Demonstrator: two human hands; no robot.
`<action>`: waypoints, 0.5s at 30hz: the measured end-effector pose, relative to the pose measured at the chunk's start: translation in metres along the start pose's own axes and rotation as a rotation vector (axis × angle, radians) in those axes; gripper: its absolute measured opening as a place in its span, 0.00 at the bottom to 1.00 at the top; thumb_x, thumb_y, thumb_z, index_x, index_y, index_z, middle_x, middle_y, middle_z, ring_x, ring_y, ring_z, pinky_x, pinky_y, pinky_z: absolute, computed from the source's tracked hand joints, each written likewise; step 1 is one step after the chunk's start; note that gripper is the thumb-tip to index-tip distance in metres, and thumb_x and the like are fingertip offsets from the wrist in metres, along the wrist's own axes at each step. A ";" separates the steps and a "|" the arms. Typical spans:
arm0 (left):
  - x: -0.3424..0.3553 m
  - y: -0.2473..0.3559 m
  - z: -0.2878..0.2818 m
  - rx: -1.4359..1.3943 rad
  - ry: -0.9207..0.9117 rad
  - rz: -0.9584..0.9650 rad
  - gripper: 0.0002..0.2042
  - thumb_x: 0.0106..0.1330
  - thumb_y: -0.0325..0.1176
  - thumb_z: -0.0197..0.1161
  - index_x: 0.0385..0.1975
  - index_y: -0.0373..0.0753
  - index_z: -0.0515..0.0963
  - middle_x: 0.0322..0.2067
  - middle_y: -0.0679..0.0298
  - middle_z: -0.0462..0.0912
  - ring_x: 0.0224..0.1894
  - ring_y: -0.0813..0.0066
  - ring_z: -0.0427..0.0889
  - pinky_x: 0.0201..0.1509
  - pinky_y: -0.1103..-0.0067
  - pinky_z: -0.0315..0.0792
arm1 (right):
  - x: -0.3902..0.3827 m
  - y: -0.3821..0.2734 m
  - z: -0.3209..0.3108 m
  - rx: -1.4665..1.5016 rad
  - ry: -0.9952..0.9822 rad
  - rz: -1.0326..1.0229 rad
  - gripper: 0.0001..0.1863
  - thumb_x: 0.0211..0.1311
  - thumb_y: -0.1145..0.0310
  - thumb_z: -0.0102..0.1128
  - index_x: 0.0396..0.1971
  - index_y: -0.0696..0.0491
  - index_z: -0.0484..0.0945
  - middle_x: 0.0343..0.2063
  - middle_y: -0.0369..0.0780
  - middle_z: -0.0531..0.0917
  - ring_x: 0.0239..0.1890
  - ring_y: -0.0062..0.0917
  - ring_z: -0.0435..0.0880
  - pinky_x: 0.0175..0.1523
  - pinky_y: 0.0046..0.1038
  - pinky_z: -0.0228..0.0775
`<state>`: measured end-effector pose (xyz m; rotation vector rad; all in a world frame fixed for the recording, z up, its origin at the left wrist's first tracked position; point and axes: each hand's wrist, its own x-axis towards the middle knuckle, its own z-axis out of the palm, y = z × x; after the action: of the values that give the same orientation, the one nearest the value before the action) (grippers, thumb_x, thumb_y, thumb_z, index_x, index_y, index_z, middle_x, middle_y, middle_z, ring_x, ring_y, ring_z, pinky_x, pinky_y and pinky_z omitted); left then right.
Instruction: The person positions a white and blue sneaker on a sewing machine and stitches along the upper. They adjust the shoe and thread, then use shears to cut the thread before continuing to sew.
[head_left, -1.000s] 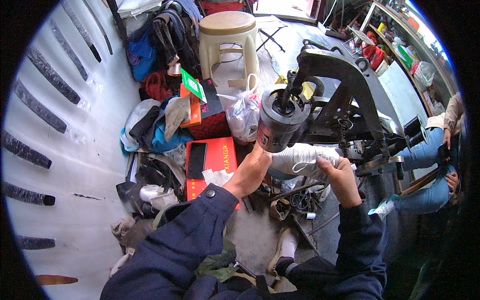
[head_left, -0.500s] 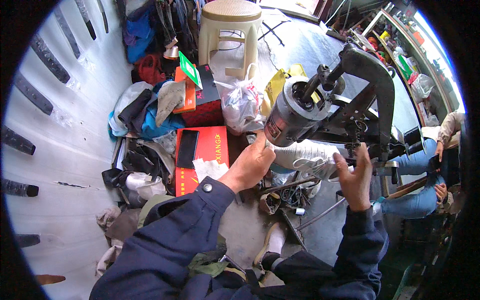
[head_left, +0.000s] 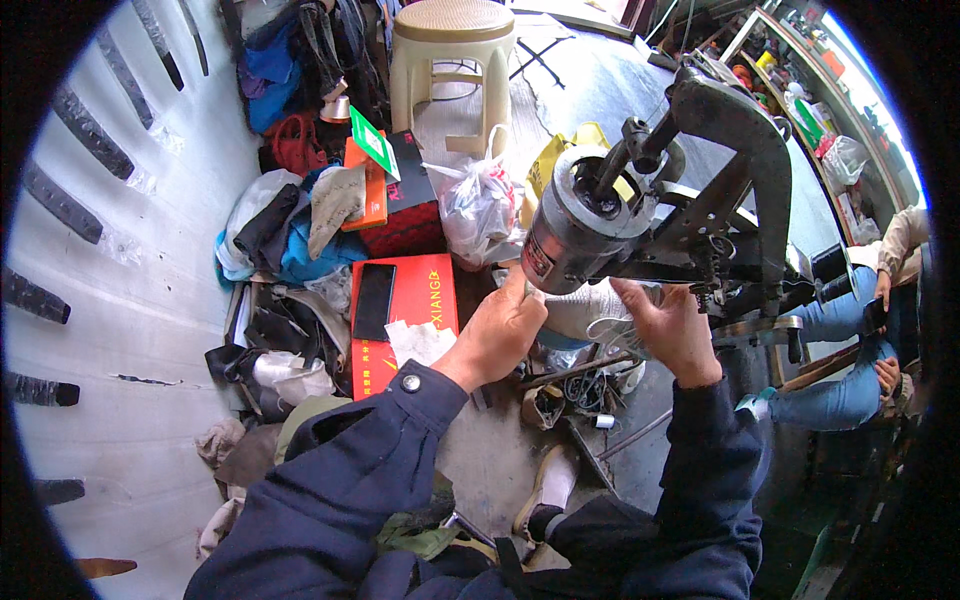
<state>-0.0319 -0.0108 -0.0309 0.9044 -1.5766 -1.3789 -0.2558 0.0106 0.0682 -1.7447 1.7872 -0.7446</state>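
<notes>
A white lace-up shoe [head_left: 592, 308] lies under the dark metal drum of a hand-worked shoe-stitching machine [head_left: 590, 225]. The drum hides part of the shoe's upper side. At the shoe's left end, my left hand [head_left: 503, 328] is closed, its thumb and forefinger pinching the edge. My right hand [head_left: 678, 328] grips the other end, with its thumb on top near the loose laces and its fingers mostly hidden behind the shoe. Just right of that hand are the machine's spring and black curved arm [head_left: 765, 190].
A red box [head_left: 430, 300] carries a black phone [head_left: 374, 302] at the left. Behind stand a beige stool [head_left: 452, 30] and a white plastic bag [head_left: 478, 210]. Thread and tools litter the floor below the shoe. Another person in jeans [head_left: 825, 400] sits at the right, holding something dark.
My right hand has moved left from beside the machine's spring and closed on the shoe. My left hand keeps its pinch at the other end. The whole view has shifted slightly.
</notes>
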 end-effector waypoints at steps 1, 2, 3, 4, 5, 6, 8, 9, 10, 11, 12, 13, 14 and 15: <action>0.000 0.001 0.001 0.048 0.015 0.034 0.23 0.71 0.35 0.47 0.63 0.30 0.61 0.28 0.48 0.78 0.32 0.56 0.79 0.41 0.64 0.73 | 0.003 0.004 0.000 0.124 0.064 -0.051 0.17 0.68 0.59 0.69 0.44 0.59 0.87 0.40 0.44 0.89 0.44 0.29 0.86 0.55 0.32 0.75; 0.000 0.001 0.000 0.100 0.019 0.077 0.23 0.71 0.35 0.47 0.62 0.30 0.62 0.28 0.48 0.78 0.32 0.58 0.79 0.41 0.64 0.73 | 0.005 0.008 -0.002 0.075 0.093 -0.101 0.18 0.67 0.59 0.69 0.47 0.59 0.85 0.45 0.42 0.89 0.47 0.31 0.85 0.56 0.33 0.74; 0.000 0.003 0.000 0.102 0.016 0.063 0.23 0.72 0.35 0.47 0.63 0.30 0.62 0.29 0.48 0.79 0.32 0.58 0.79 0.42 0.64 0.73 | 0.006 0.011 -0.001 0.042 0.079 -0.196 0.19 0.67 0.59 0.70 0.47 0.58 0.84 0.46 0.42 0.88 0.48 0.32 0.85 0.56 0.33 0.74; 0.000 0.004 -0.001 0.104 0.014 0.048 0.23 0.72 0.35 0.47 0.63 0.30 0.61 0.30 0.49 0.79 0.32 0.59 0.79 0.42 0.64 0.73 | 0.006 0.012 0.001 0.000 0.068 -0.212 0.19 0.67 0.58 0.70 0.48 0.58 0.84 0.47 0.42 0.88 0.49 0.32 0.85 0.57 0.34 0.74; -0.001 0.006 -0.001 0.055 0.002 -0.023 0.24 0.72 0.34 0.47 0.65 0.30 0.61 0.32 0.49 0.80 0.33 0.58 0.79 0.42 0.64 0.73 | 0.004 0.012 0.003 -0.040 0.050 -0.184 0.20 0.67 0.58 0.70 0.49 0.58 0.83 0.48 0.43 0.88 0.49 0.33 0.85 0.57 0.34 0.73; -0.001 0.007 -0.002 0.042 -0.011 -0.039 0.25 0.72 0.34 0.47 0.67 0.31 0.60 0.35 0.49 0.80 0.34 0.58 0.79 0.44 0.65 0.73 | 0.002 0.010 0.003 -0.194 0.026 -0.187 0.21 0.64 0.57 0.72 0.48 0.57 0.84 0.45 0.46 0.88 0.47 0.38 0.86 0.54 0.35 0.75; -0.001 0.010 -0.003 0.053 -0.035 -0.014 0.27 0.72 0.33 0.46 0.70 0.33 0.58 0.41 0.49 0.81 0.39 0.57 0.80 0.49 0.66 0.74 | -0.002 0.004 0.004 -0.293 -0.023 -0.255 0.21 0.59 0.57 0.75 0.45 0.57 0.85 0.39 0.51 0.87 0.41 0.46 0.86 0.47 0.39 0.77; -0.001 0.012 -0.004 0.047 -0.044 0.032 0.28 0.72 0.33 0.46 0.72 0.34 0.57 0.46 0.49 0.81 0.42 0.56 0.80 0.52 0.67 0.73 | -0.003 0.000 0.002 -0.306 -0.022 -0.372 0.21 0.57 0.57 0.76 0.44 0.57 0.86 0.36 0.51 0.87 0.38 0.48 0.87 0.44 0.41 0.78; -0.001 0.013 -0.004 0.069 -0.056 0.010 0.28 0.73 0.33 0.46 0.73 0.35 0.56 0.50 0.49 0.80 0.46 0.56 0.80 0.55 0.68 0.73 | -0.004 -0.003 0.003 -0.354 -0.061 -0.339 0.21 0.56 0.57 0.77 0.43 0.57 0.86 0.34 0.50 0.87 0.36 0.47 0.87 0.43 0.41 0.78; -0.001 0.014 -0.005 0.063 -0.066 -0.004 0.29 0.73 0.32 0.45 0.74 0.37 0.55 0.54 0.49 0.79 0.49 0.55 0.79 0.59 0.69 0.71 | -0.004 -0.006 0.004 -0.377 -0.085 -0.353 0.20 0.56 0.57 0.77 0.42 0.57 0.86 0.32 0.50 0.87 0.35 0.47 0.87 0.42 0.41 0.78; 0.000 0.014 -0.005 0.061 -0.062 -0.004 0.29 0.73 0.32 0.45 0.75 0.38 0.55 0.57 0.49 0.78 0.53 0.54 0.79 0.61 0.69 0.70 | -0.003 -0.008 0.004 -0.389 -0.091 -0.398 0.20 0.55 0.58 0.77 0.41 0.57 0.86 0.31 0.49 0.87 0.33 0.47 0.87 0.40 0.41 0.78; 0.001 0.015 -0.006 0.073 -0.080 0.027 0.29 0.73 0.32 0.45 0.75 0.38 0.55 0.60 0.49 0.76 0.57 0.54 0.78 0.64 0.70 0.68 | -0.002 -0.009 0.005 -0.389 -0.102 -0.367 0.20 0.55 0.58 0.78 0.40 0.57 0.86 0.29 0.49 0.87 0.32 0.46 0.87 0.39 0.40 0.78; 0.001 0.015 -0.006 0.089 -0.083 0.068 0.29 0.73 0.32 0.45 0.75 0.39 0.55 0.62 0.48 0.75 0.60 0.53 0.76 0.67 0.70 0.66 | 0.000 -0.009 0.008 -0.377 -0.097 -0.368 0.19 0.55 0.58 0.78 0.39 0.56 0.86 0.28 0.49 0.87 0.31 0.45 0.87 0.38 0.38 0.78; 0.001 0.015 -0.006 0.093 -0.079 0.100 0.29 0.73 0.33 0.45 0.75 0.39 0.56 0.63 0.48 0.75 0.62 0.52 0.75 0.68 0.70 0.65 | 0.001 -0.008 0.011 -0.365 -0.094 -0.369 0.19 0.54 0.58 0.78 0.38 0.56 0.87 0.27 0.48 0.87 0.29 0.44 0.87 0.37 0.37 0.78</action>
<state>-0.0269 -0.0116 -0.0152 0.8224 -1.7350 -1.2941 -0.2423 0.0089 0.0663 -2.3515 1.6306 -0.4825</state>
